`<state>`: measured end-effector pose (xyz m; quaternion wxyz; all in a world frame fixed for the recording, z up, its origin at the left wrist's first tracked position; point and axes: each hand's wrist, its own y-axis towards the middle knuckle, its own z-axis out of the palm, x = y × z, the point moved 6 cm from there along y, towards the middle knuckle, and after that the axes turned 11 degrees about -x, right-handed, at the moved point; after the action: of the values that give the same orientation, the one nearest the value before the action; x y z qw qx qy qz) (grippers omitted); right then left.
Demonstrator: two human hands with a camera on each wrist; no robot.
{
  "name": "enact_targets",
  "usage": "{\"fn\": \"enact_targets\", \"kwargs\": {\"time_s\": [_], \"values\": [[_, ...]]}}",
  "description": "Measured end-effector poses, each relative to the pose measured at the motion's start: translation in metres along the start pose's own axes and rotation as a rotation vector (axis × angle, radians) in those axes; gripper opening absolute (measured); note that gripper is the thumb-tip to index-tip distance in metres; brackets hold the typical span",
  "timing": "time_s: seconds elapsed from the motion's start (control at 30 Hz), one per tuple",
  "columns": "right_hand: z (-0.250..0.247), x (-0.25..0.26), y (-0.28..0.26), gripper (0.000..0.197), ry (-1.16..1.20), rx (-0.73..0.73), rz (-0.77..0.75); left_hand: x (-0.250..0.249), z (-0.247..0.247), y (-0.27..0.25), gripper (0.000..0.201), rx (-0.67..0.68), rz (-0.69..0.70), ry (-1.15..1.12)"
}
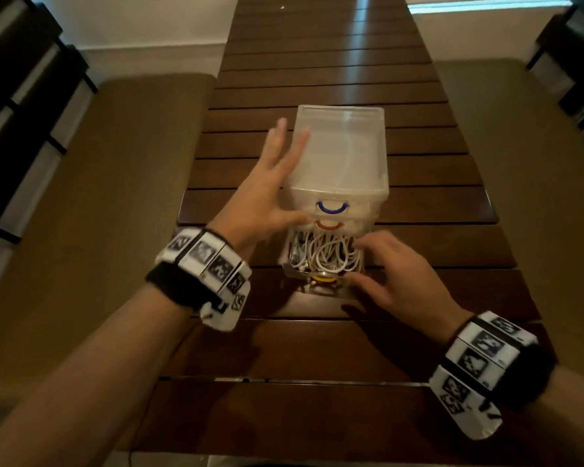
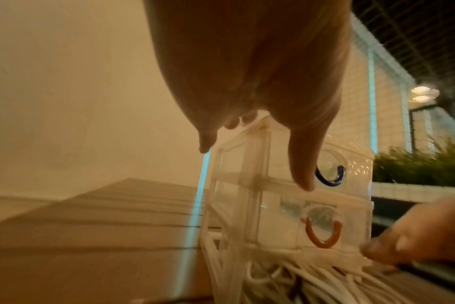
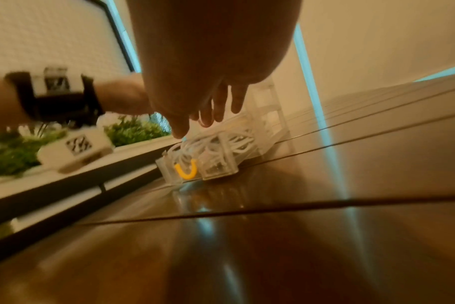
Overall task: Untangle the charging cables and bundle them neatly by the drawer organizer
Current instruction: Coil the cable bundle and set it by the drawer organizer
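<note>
— Writing anywhere? Brand on the drawer organizer?

— None that can be read. The only markings are black-and-white coded squares on the wrist bands, and they are blurred.

— Where are the charging cables?

— Tangled white, lying in the bottom drawer, which is pulled out toward the person on the dark slatted counter. That drawer has a yellow handle; the right wrist view shows it far more clearly than the head view.

— And the hands?

— Left hand is released, fingers straight along the organizer's left side, thumb on its front edge. The left wrist view shows that thumb ending beside the blue handle, with the red handle one drawer below.

— The right?

— Right hand rests at the open drawer's right side, fingers loosely spread and reaching over the cables; it grasps nothing that I can see. Only the wrist views show green plants beyond the counter.
</note>
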<state>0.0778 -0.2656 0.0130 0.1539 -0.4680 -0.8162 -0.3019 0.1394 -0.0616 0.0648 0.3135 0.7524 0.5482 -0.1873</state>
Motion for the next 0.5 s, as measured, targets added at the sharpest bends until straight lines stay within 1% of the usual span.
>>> {"fn": "enact_targets", "kwargs": {"time_s": [0.03,0.07,0.1,0.13,0.17,0.2,0.23,0.27,0.37,0.5], "values": [[-0.007,-0.010,-0.003,0.066,0.045,-0.025,0.122,0.011,0.002,-0.013,0.122,-0.049,-0.104,-0.116],[-0.008,-0.019,-0.004,0.088,0.114,-0.012,0.256,0.025,0.008,-0.027,0.130,-0.052,-0.224,-0.213],[-0.004,-0.028,-0.006,0.113,0.206,0.048,0.384,0.037,0.018,-0.042,0.138,-0.015,-0.332,-0.296],[0.002,-0.034,-0.006,0.132,0.286,0.138,0.481,0.048,0.031,-0.053,0.144,0.057,-0.404,-0.342],[0.011,-0.040,-0.005,0.144,0.339,0.221,0.538,0.055,0.042,-0.061,0.150,0.146,-0.429,-0.345],[0.018,-0.043,-0.002,0.149,0.358,0.283,0.558,0.059,0.053,-0.064,0.153,0.226,-0.422,-0.313],[0.024,-0.045,0.002,0.150,0.352,0.311,0.553,0.060,0.061,-0.065,0.155,0.272,-0.406,-0.279],[0.027,-0.046,0.006,0.149,0.341,0.304,0.536,0.060,0.066,-0.063,0.154,0.277,-0.400,-0.253],[0.028,-0.049,0.012,0.135,0.393,0.213,0.514,0.059,0.068,-0.052,0.145,0.178,-0.409,-0.228],[0.027,-0.055,0.011,0.128,0.470,0.205,0.535,0.057,0.063,-0.052,0.117,0.140,-0.380,-0.139]]}}
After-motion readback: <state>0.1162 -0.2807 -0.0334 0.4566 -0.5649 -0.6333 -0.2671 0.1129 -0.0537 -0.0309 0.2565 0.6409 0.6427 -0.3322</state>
